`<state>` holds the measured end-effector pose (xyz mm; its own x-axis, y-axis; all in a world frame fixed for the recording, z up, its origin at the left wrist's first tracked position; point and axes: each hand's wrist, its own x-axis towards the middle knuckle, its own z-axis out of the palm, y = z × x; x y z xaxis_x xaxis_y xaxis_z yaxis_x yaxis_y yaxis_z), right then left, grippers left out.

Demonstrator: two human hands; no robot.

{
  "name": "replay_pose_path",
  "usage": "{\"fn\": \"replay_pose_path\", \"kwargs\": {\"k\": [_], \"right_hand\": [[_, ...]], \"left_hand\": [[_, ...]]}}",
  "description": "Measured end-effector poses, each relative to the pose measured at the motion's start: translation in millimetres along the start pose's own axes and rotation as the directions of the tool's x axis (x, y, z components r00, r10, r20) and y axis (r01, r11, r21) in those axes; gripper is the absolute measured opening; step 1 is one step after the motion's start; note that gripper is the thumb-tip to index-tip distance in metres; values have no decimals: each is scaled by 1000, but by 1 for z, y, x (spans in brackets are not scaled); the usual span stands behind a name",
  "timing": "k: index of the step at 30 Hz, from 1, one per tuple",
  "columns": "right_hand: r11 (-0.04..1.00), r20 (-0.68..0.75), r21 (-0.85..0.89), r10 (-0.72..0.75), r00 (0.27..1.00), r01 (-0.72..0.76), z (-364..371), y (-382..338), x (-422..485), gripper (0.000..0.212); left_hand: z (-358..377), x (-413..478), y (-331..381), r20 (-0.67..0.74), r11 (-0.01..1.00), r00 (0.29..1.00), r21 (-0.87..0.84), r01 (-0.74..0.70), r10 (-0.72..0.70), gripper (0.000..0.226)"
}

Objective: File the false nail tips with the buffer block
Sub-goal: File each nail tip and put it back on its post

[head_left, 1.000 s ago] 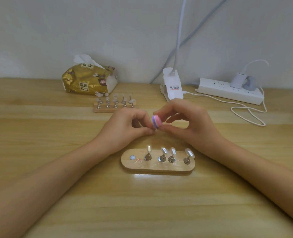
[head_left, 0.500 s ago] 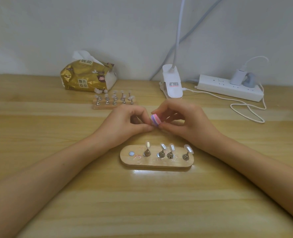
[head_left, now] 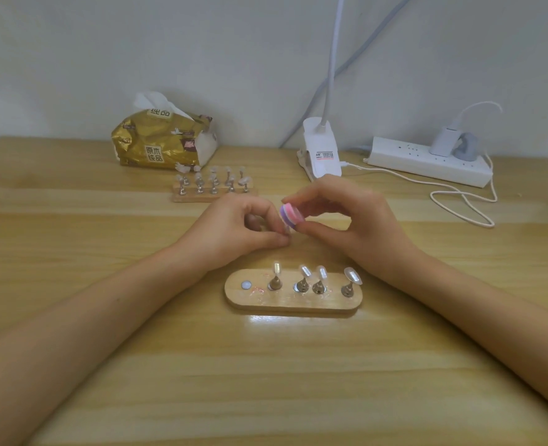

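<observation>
Pink-purple foam block (head_left: 290, 217) sits pinched in the right grip (head_left: 346, 223), thumb under, fingers over, layered edge facing us. Left grip (head_left: 234, 230) is curled tight, fingertips pinching a small pale tip (head_left: 287, 232) just under the block; contact looks likely, too blurred to confirm. Against a second ago, block and both grips have barely moved relative to the wooden stand (head_left: 293, 300), so we read short filing strokes in place, step ongoing. Stand is a rounded slab: four glossy clear tips (head_left: 305, 271) on metal cone pegs (head_left: 301, 284), one bare disc (head_left: 245, 285) at its left end, likely the held tip's slot. Second stand (head_left: 211, 197) sits farther back on the wood-grain counter (head_left: 266, 381).
</observation>
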<state>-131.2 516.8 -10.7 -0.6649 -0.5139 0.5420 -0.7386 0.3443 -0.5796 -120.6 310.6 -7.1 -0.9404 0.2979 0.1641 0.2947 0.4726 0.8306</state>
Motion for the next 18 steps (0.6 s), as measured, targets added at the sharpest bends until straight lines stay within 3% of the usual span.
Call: {"fn": "replay_pose_path", "kwargs": {"k": [4,14,18], "right_hand": [[998,28,36,58,998,-59,-1,0,0,16],[1000,1,27,-1,1000,1,0,-4,0,16],[998,-11,45,45,999,-44,-2,-3,-1,13]], "left_hand": [[0,0,1,-11,1000,1000,10,4,-4,9],[1,0,1,-9,1000,1000,3,14,-14,9],[1,1,1,-17,1000,1000,12,12,-12,8]]}}
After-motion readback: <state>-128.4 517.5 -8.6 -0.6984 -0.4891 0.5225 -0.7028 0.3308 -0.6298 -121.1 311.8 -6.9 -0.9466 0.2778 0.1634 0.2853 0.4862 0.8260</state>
